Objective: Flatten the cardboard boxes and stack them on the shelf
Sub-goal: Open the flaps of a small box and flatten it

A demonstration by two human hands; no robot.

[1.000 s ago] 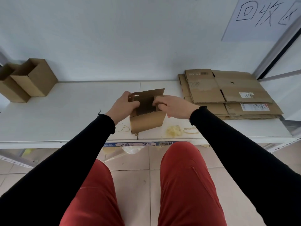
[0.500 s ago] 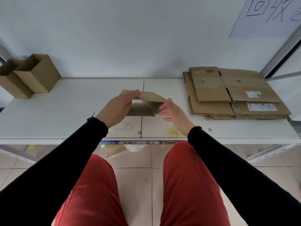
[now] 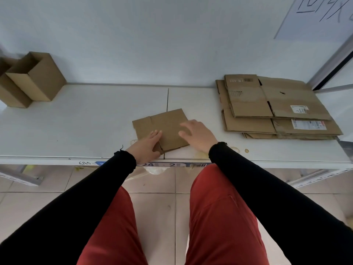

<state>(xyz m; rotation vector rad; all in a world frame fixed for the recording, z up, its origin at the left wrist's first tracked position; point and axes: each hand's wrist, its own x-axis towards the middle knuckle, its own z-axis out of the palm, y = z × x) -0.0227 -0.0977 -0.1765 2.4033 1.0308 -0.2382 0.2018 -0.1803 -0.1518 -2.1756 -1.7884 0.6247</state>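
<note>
A small brown cardboard box (image 3: 164, 127) lies flattened on the white shelf (image 3: 86, 121), near its front edge at the middle. My left hand (image 3: 147, 148) rests on the box's near left corner with straight fingers. My right hand (image 3: 198, 134) lies over the box's right edge, fingers spread and relaxed. A stack of flattened cardboard boxes (image 3: 277, 108) lies at the right of the shelf. Two upright open boxes (image 3: 36, 77) stand at the far left against the wall.
A white wall rises behind the shelf, with a paper sign (image 3: 321, 14) at the upper right. A metal upright (image 3: 332, 62) borders the shelf on the right. Below the shelf's labelled front edge (image 3: 172, 165) are my red-trousered legs and a tiled floor.
The box was held up between both hands and half collapsed. Now it lies flat on the shelf with both hands pressing down on it.
</note>
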